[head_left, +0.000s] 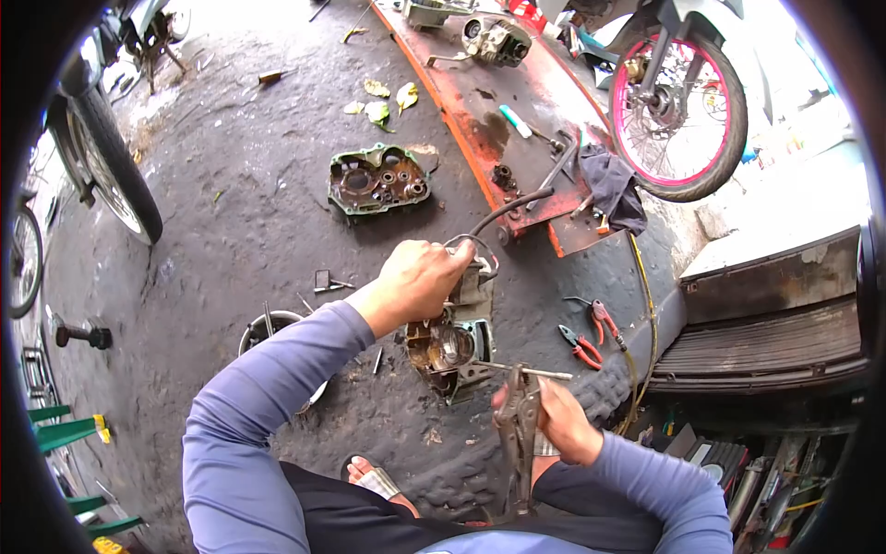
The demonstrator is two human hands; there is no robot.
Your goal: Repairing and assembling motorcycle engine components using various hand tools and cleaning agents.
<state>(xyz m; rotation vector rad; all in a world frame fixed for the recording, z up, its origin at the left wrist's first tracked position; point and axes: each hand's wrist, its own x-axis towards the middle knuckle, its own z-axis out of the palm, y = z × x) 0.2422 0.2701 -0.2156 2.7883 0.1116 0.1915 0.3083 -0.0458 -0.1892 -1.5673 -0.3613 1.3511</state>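
My left hand (420, 282) is closed over the upper part of an opened engine block (443, 355) on the ground, near a black hose (494, 214); exactly what its fingers grip is partly hidden. My right hand (563, 420) is closed on large locking pliers (515, 434), held upright at the block's lower right, their jaws at a long metal rod (554, 375) lying crosswise over the block's edge. A separate oily casing half (378, 182) lies above. Behind my left forearm is a round container (254, 328) with tools in it.
An orange ramp (443, 111) holds engine parts, tools and dark cloth (609, 189). Motorbike wheels stand left (120, 175) and upper right (678, 120). Red-handled pliers (581, 346) lie right of the block. A tool cabinet (757, 332) is at the right, green stands (65, 429) at the left.
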